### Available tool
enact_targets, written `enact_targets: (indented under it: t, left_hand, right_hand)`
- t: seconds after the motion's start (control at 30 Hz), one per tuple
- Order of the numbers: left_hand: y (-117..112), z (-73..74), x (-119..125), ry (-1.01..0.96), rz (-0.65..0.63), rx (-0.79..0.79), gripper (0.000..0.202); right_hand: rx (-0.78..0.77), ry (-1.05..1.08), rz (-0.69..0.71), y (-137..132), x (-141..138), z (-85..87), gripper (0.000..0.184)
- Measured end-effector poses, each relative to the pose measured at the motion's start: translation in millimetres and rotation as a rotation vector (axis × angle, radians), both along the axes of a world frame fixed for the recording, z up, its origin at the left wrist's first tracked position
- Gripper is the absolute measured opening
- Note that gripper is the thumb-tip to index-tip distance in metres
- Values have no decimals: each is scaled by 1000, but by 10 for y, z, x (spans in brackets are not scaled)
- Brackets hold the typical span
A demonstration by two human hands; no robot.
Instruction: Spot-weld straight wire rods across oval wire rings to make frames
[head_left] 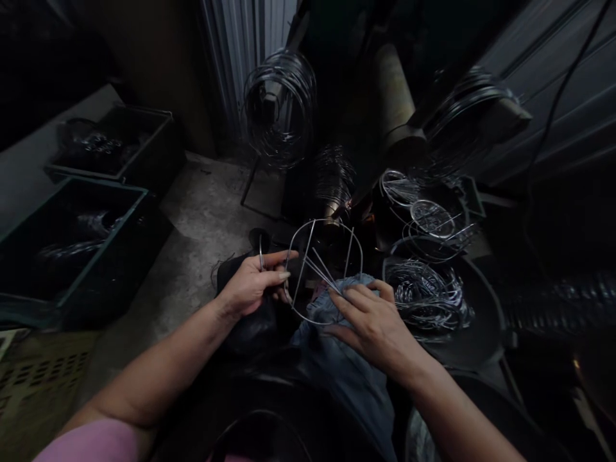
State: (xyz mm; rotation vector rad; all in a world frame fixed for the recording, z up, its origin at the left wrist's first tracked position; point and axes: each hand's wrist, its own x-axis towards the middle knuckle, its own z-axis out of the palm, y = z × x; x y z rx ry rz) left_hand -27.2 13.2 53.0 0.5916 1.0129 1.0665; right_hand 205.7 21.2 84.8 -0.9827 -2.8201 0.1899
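Observation:
In the middle of the head view a round wire frame [362, 251] with straight crossbars is held up over my lap. My left hand [257, 279] pinches its left edge between thumb and fingers; a thin metal ring [260, 250] also shows at that hand. Several short wire rods [321, 269] stick out from the fingers of my right hand [368, 314], which is closed on them. Their tips lie across the inside of the circle, near the left crossbar. The fingertips of my right hand are partly hidden.
Coils of wire hang on a post [282, 106] ahead and at the right [462, 122]. A spring-like wire stack [334, 176] stands beyond the frame. On my right a round tub [488, 308] holds wire pieces. Green-edged bins [72, 186] and a yellow crate [48, 385] stand left.

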Motion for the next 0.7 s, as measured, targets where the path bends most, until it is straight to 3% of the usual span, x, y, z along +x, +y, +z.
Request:
enact_targets:
  t: [0.2,0.7]
  left_hand:
    - [-15,37,-87,63,-27,-6,48]
    - [224,10,-71,16,15,9,48]
  right_hand:
    - [15,-30,48,74,-38,-71,43]
    - [28,-46,52,326,-48,-6,42]
